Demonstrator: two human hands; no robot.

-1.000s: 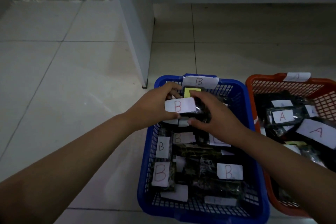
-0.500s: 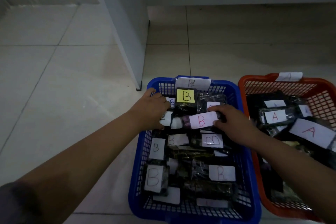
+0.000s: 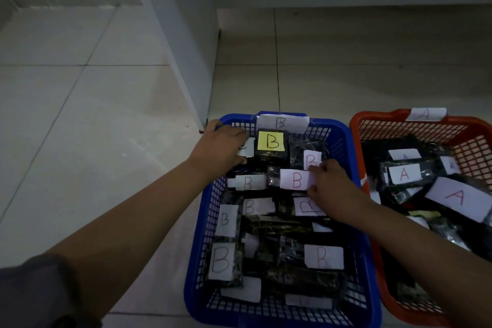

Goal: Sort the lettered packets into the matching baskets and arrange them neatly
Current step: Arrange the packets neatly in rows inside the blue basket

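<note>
Two baskets sit side by side on the tiled floor: the blue basket (image 3: 343,141), tagged B on its far rim, and the orange basket (image 3: 358,125) at its 3 o'clock, tagged A. Each seems to hold only its own letter, so the sorting looks largely done and what remains is tidying.

Both hands work the far end of the blue basket. The right hand (image 3: 332,189) has its fingertips (image 3: 315,168) on the right edge of a pink-labelled B packet (image 3: 288,180), thumb below and fingers above. They seem to pinch it lightly, though the contact is partly hidden. The packet lies flat and crosswise, at 9 o'clock from that hand, probably being squared into a row with its label upward so the letter reads.

The left hand (image 3: 223,149) rests over the far left corner, fingers curled down onto a white-labelled packet (image 3: 246,149). Whether it grips or only steadies that packet cannot be told. A yellow-labelled B packet (image 3: 271,145) stands just beside it at 3 o'clock, apparently already placed.

Nearer packets lie at mixed angles and look unarranged.
</note>
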